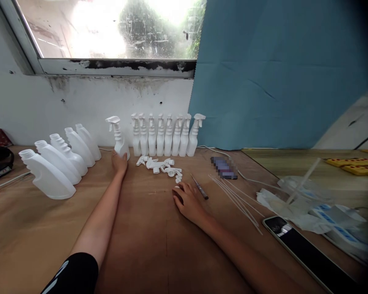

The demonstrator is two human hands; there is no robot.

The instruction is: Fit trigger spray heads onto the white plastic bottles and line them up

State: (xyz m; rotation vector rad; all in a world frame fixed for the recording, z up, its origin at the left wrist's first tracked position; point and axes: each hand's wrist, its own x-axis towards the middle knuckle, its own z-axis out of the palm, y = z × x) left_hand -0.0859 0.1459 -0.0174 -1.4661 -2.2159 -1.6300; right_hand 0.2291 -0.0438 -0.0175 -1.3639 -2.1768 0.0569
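My left hand [119, 163] is wrapped round the lower part of a white spray bottle [118, 136] with a trigger head, standing left of a row of similar bottles [160, 136]. Near the middle of the table, my right hand [187, 199] rests low with its fingers curved, the fingertips at a small white piece [177, 187]. Just beyond it lie loose white trigger heads and small parts [159, 165]. A thin pointed tool [200, 188] lies to the right of my right hand.
Open-necked white bottles [54, 175] stand at the left. Thin white tubes [239, 202], a blurred dark device [223, 168], a phone [306, 253], crumpled plastic [282, 204] and a power strip [337, 224] lie at the right. A wall and a blue cloth [248, 81] rise behind.
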